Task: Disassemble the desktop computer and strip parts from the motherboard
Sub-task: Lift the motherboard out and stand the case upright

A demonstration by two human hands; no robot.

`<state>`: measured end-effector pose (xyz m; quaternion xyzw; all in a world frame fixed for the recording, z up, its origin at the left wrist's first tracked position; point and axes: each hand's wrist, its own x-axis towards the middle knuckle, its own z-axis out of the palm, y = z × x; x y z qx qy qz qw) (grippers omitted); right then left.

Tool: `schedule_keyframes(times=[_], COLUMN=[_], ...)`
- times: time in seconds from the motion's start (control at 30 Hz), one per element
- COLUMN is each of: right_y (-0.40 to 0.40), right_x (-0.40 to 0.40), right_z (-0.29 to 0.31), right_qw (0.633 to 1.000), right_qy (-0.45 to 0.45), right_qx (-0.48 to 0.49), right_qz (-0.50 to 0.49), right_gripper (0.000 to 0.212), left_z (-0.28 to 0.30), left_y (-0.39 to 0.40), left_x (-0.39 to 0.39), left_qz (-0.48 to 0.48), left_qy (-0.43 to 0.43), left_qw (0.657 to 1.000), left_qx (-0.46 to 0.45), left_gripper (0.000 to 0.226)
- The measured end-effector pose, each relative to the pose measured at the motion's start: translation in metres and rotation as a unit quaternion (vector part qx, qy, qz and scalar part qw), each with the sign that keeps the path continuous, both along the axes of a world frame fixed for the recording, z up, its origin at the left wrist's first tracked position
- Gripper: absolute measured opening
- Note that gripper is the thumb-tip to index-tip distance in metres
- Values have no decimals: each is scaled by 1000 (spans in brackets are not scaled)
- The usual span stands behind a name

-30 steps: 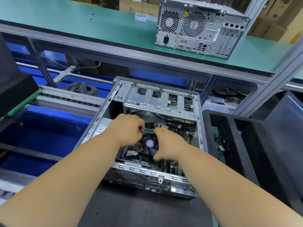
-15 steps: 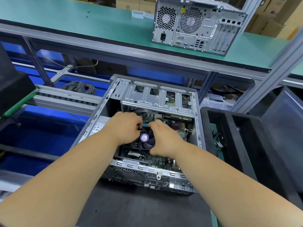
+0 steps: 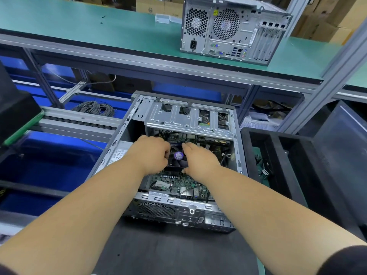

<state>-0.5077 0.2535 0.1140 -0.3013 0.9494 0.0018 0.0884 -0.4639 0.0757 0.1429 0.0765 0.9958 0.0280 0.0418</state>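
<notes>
Workshop bench with a dark mat (image 3: 174, 253) in front; green shelf (image 3: 99, 34) above on a grey frame. On the mat lies an opened case (image 3: 178, 213), side panel off, its perforated rear plate toward the viewer. Inside: drive cage (image 3: 188, 120) at the far end, motherboard (image 3: 176, 184) along the floor, cooler fan (image 3: 178, 156) with a purple hub sticker in the middle.

Both arms reach into the case. Left hand (image 3: 151, 153) sits at the fan's left edge, fingers curled down against it; looks like a grip on the fan frame, fingertips hidden. Right hand (image 3: 200, 159) sits at the fan's right edge, fingers bent over the far corner and thumb at the near corner, holding the frame.

Second tower (image 3: 232, 30) stands upright on the shelf, rear ports facing the viewer. Black tray (image 3: 278, 155) just right of the case holds loose cables. Coiled cable (image 3: 95, 109) lies left of the case beyond a roller rail (image 3: 79, 122). Blue bins (image 3: 49, 161) below left. Cardboard boxes (image 3: 151, 6) behind the shelf.
</notes>
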Motion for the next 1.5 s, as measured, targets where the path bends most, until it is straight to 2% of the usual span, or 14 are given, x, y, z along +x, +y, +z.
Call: schedule_keyframes(times=[0.07,0.17,0.23,0.27,0.33,0.4,0.63,0.77,0.9,1.1,1.27,1.4,1.43,1.5], right_y=[4,10,13,14,16,19,17,16,18,24,21,16,15,16], right_x=[4,12,17,19,23,24,23,18,16,18,22,20,20,20], right_z=[7,22,32,36,36,31,11,5,4,8,17,14,14,14], right_qw=[999,990,990,993,986,972,978,982,987,985,941,903,905,943], right_qy=[32,96,41,-12,-112,-162,-106,-130,-130,-159,-329,-396,-390,-315], right_qx=[-10,-93,-112,-80,34,104,133,100,67,70,15,-18,-9,40], right_qz=[11,56,72,84,122,133,122,93,62,19,-83,-165,-166,-95], right_gripper=[75,34,16,14,19,31,40,42,31,13,24,29,25,25], left_z=[2,3,6,8,11,12,1,-4,-7,-6,-9,-14,-13,-12], left_y=[3,9,13,14,18,22,46,44,42,42,47,51,51,50], left_x=[2,5,8,8,8,8,7,6,5,4,5,6,6,5], left_qz=[-21,-77,-106,-111,-115,-121,-108,-87,-97,-104,-72,15,22,8], left_qy=[-11,-43,-76,-93,-123,-164,-324,-367,-402,-401,-410,-437,-442,-431], left_qw=[998,985,978,977,974,970,940,921,899,898,899,883,878,887], left_qx=[-61,-150,-163,-159,-149,-130,24,91,145,149,134,169,183,165], left_gripper=[5,14,18,20,23,27,30,29,35,33,30,23,24,35])
